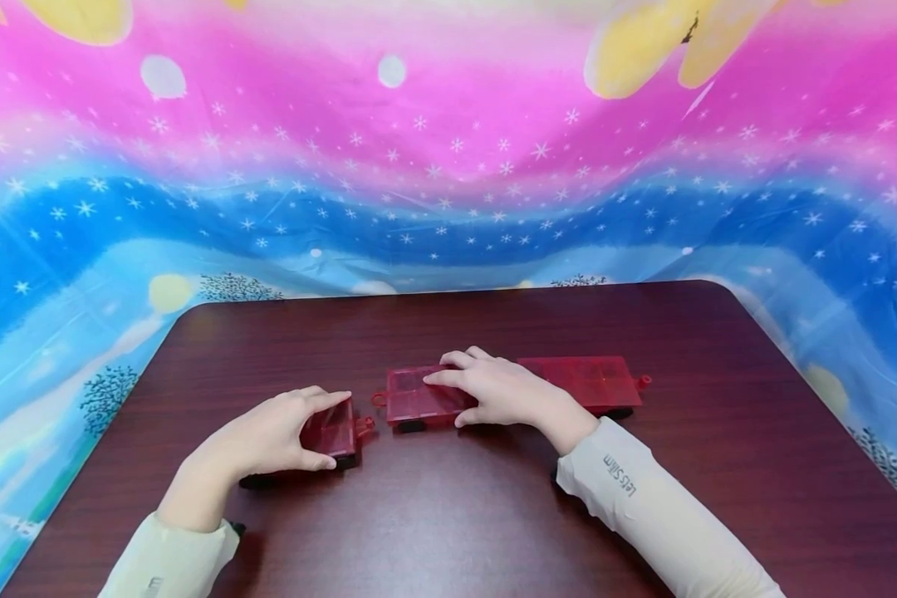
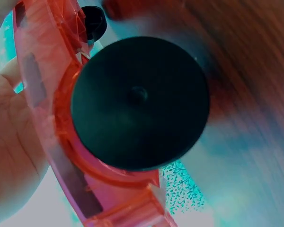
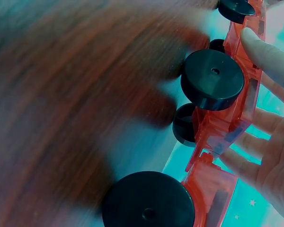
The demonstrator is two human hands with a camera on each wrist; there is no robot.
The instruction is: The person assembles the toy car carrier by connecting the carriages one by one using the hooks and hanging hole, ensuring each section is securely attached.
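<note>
My left hand (image 1: 269, 433) grips a translucent red toy wagon (image 1: 340, 436) with black wheels, thumb on the near side and fingers over the far side. A small red hook (image 1: 365, 426) sticks out of its right end. My right hand (image 1: 508, 392) holds a second red toy wagon (image 1: 411, 394) between thumb and fingers. The red loop (image 1: 378, 399) at this wagon's left end stands a short way from the hook, apart from it. Behind the right hand a third red wagon (image 1: 583, 375) lies in line with the second; my hand hides their join in the head view.
The wagons stand on a dark brown wooden table (image 1: 448, 523) with rounded far corners. A red peg (image 1: 644, 381) juts from the third wagon's right end. A pink and blue patterned cloth (image 1: 448, 166) hangs behind and around the table.
</note>
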